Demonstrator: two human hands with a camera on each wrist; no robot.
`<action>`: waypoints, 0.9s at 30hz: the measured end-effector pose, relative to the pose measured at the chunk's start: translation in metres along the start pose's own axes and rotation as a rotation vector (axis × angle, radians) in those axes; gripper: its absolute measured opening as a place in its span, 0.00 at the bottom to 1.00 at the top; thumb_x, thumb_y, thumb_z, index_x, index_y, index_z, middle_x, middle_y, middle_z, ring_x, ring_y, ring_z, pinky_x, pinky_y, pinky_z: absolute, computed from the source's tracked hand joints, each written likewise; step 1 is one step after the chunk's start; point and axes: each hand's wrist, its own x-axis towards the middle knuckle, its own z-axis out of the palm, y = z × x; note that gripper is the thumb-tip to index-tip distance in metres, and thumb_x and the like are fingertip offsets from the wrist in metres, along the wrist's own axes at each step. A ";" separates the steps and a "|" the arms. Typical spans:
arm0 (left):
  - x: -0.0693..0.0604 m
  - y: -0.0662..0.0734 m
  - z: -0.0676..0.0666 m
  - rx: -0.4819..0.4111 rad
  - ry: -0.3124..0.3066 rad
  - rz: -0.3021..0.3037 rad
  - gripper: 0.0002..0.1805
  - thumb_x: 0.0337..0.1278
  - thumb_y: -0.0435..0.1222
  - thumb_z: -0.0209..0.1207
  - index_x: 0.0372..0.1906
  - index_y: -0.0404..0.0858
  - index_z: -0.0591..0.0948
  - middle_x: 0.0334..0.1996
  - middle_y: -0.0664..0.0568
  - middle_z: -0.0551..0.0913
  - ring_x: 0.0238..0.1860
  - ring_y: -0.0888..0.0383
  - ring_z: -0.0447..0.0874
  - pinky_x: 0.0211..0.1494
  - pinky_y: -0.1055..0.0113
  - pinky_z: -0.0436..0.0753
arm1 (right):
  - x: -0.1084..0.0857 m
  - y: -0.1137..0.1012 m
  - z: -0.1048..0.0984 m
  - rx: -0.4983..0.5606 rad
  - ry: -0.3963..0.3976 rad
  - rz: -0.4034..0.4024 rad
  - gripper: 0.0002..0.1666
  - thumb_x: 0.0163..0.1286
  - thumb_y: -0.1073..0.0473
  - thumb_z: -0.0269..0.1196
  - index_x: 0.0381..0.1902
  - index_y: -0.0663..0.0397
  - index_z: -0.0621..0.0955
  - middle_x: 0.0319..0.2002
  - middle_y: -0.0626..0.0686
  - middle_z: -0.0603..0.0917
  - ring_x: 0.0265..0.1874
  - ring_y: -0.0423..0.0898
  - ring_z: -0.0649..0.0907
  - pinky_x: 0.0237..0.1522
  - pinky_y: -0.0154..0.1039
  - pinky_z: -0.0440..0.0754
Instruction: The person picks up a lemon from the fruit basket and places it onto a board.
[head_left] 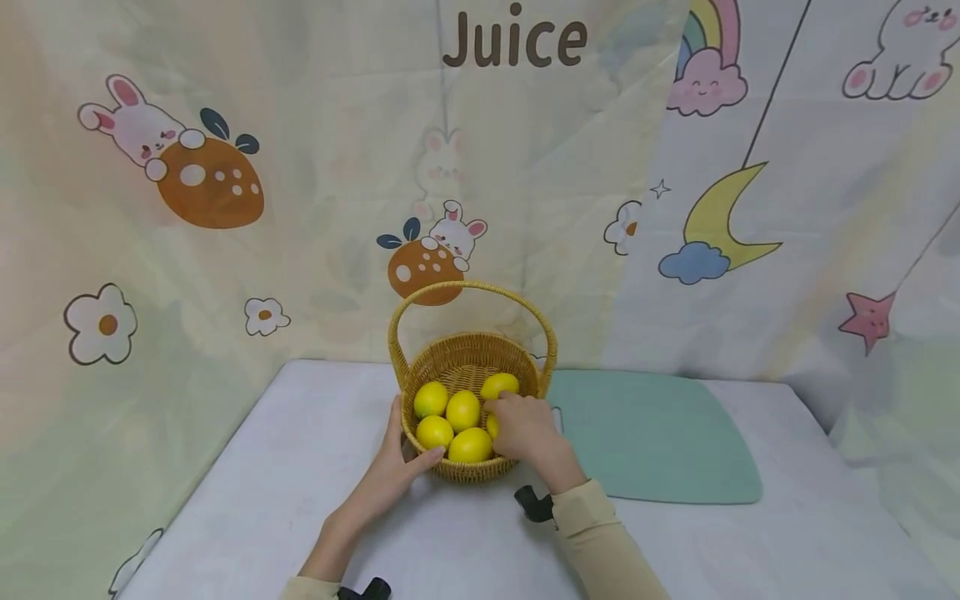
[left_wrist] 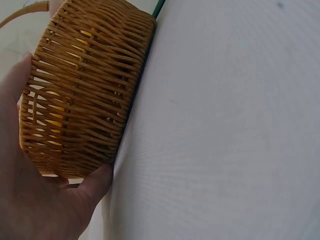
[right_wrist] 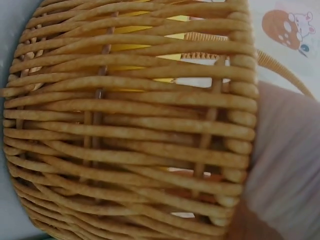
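Six yellow lemons (head_left: 462, 410) show inside the round wicker basket (head_left: 468, 473), spread across its near and middle part, with the far-right one and another partly behind the right hand (head_left: 528, 429). The step in hand looks to be reaching in for a lemon: the right hand comes over the basket's right side, its fingers bent down among the fruit, though whether that grip has closed on a lemon I cannot tell, since the wicker and the back of the hand hide the fingertips. The left hand (head_left: 397, 458) steadies the basket; its grip holds the left and near-left wall, the thumb at the rim and fingers low by the base. The next move seems to call for a sure hold on one lemon and a lift over the near-right rim, passing on the near side of the tall arched handle (head_left: 480, 285). The basket stands upright on the white counter (head_left: 225, 517), toward its far edge, where a printed cloth backdrop (head_left: 337, 167) rises and limits reach. A mint-green cutting board (head_left: 660, 442) lies flat just right of the basket, offering a low surface; open room also runs left and near, inside the counter's slanting side edges.
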 end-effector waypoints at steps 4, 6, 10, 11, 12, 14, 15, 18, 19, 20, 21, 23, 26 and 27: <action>0.000 0.001 0.001 -0.011 -0.003 0.001 0.60 0.57 0.58 0.64 0.75 0.70 0.27 0.80 0.61 0.27 0.82 0.49 0.34 0.78 0.37 0.44 | -0.002 0.004 0.000 0.048 0.034 -0.031 0.26 0.55 0.62 0.65 0.54 0.45 0.84 0.38 0.50 0.81 0.20 0.46 0.70 0.20 0.39 0.67; -0.001 0.002 0.001 -0.011 -0.004 0.002 0.60 0.57 0.58 0.64 0.75 0.70 0.27 0.80 0.61 0.27 0.82 0.49 0.34 0.78 0.38 0.44 | -0.002 0.006 -0.002 0.083 0.049 -0.044 0.27 0.55 0.63 0.65 0.55 0.45 0.84 0.42 0.50 0.81 0.21 0.46 0.71 0.21 0.39 0.68; -0.003 0.005 0.002 -0.008 -0.006 0.002 0.60 0.58 0.58 0.64 0.75 0.69 0.27 0.80 0.61 0.28 0.82 0.49 0.35 0.79 0.38 0.45 | -0.006 0.011 -0.008 0.164 0.098 -0.079 0.29 0.52 0.66 0.66 0.56 0.48 0.83 0.50 0.51 0.83 0.25 0.46 0.74 0.24 0.38 0.71; -0.003 0.005 0.002 -0.008 -0.008 0.004 0.60 0.58 0.57 0.64 0.75 0.68 0.27 0.80 0.60 0.27 0.82 0.49 0.35 0.79 0.38 0.46 | -0.007 0.012 -0.011 0.185 0.110 -0.087 0.30 0.52 0.67 0.65 0.56 0.48 0.83 0.51 0.51 0.83 0.27 0.46 0.75 0.24 0.38 0.72; -0.003 0.006 0.002 -0.009 -0.009 0.006 0.60 0.58 0.57 0.64 0.75 0.68 0.27 0.80 0.60 0.28 0.82 0.49 0.35 0.79 0.38 0.46 | -0.009 0.012 -0.013 0.203 0.119 -0.092 0.31 0.51 0.67 0.65 0.56 0.49 0.82 0.53 0.51 0.82 0.28 0.46 0.76 0.26 0.39 0.73; -0.003 0.006 0.001 -0.009 -0.012 0.006 0.61 0.58 0.57 0.64 0.75 0.68 0.26 0.80 0.60 0.28 0.82 0.48 0.36 0.78 0.38 0.47 | -0.012 0.014 -0.018 0.221 0.140 -0.101 0.32 0.51 0.68 0.65 0.57 0.49 0.82 0.55 0.51 0.82 0.32 0.47 0.78 0.28 0.39 0.75; -0.003 0.006 0.001 -0.008 -0.012 0.006 0.61 0.58 0.57 0.64 0.75 0.68 0.26 0.80 0.60 0.28 0.82 0.48 0.36 0.78 0.38 0.47 | -0.014 0.015 -0.020 0.232 0.147 -0.100 0.32 0.51 0.68 0.65 0.58 0.48 0.82 0.56 0.51 0.82 0.34 0.47 0.79 0.30 0.39 0.76; -0.002 0.006 0.001 -0.001 -0.012 0.001 0.61 0.57 0.58 0.64 0.75 0.68 0.26 0.80 0.60 0.28 0.82 0.48 0.36 0.78 0.38 0.47 | -0.019 0.017 -0.027 0.248 0.164 -0.099 0.32 0.53 0.67 0.66 0.59 0.46 0.82 0.58 0.50 0.81 0.40 0.47 0.81 0.33 0.40 0.77; -0.002 0.006 0.001 0.002 -0.011 -0.002 0.61 0.57 0.58 0.64 0.75 0.68 0.26 0.80 0.59 0.28 0.82 0.48 0.36 0.78 0.38 0.48 | -0.021 0.017 -0.028 0.245 0.170 -0.100 0.32 0.53 0.66 0.66 0.59 0.46 0.82 0.58 0.49 0.81 0.39 0.47 0.81 0.32 0.39 0.77; -0.002 0.006 0.001 0.006 -0.010 -0.003 0.61 0.57 0.58 0.64 0.75 0.67 0.26 0.80 0.59 0.28 0.82 0.48 0.36 0.78 0.38 0.48 | -0.023 0.018 -0.030 0.252 0.171 -0.101 0.32 0.53 0.66 0.66 0.59 0.46 0.82 0.58 0.49 0.81 0.39 0.46 0.81 0.32 0.39 0.77; -0.002 0.005 0.001 0.008 -0.010 -0.005 0.61 0.57 0.58 0.64 0.75 0.67 0.26 0.80 0.59 0.28 0.82 0.48 0.36 0.78 0.37 0.48 | -0.025 0.019 -0.032 0.260 0.168 -0.102 0.32 0.53 0.66 0.67 0.58 0.46 0.82 0.58 0.49 0.81 0.38 0.46 0.80 0.31 0.39 0.76; -0.002 0.005 0.000 0.009 -0.007 -0.007 0.61 0.57 0.58 0.64 0.75 0.67 0.26 0.80 0.59 0.28 0.82 0.47 0.36 0.78 0.37 0.48 | -0.028 0.021 -0.035 0.270 0.158 -0.105 0.32 0.52 0.66 0.67 0.58 0.45 0.82 0.58 0.48 0.81 0.36 0.45 0.78 0.30 0.38 0.74; -0.002 0.004 0.000 0.004 -0.007 -0.003 0.62 0.57 0.58 0.64 0.75 0.67 0.26 0.80 0.58 0.28 0.82 0.47 0.36 0.77 0.36 0.47 | -0.034 0.026 -0.039 0.293 0.136 -0.099 0.35 0.50 0.66 0.68 0.59 0.44 0.81 0.59 0.48 0.80 0.38 0.45 0.78 0.32 0.38 0.74; -0.002 0.003 0.000 0.002 -0.007 -0.004 0.62 0.57 0.58 0.64 0.75 0.67 0.26 0.80 0.58 0.28 0.82 0.46 0.36 0.77 0.36 0.47 | -0.035 0.028 -0.040 0.297 0.131 -0.098 0.35 0.49 0.66 0.68 0.59 0.44 0.81 0.60 0.47 0.80 0.39 0.45 0.79 0.34 0.38 0.75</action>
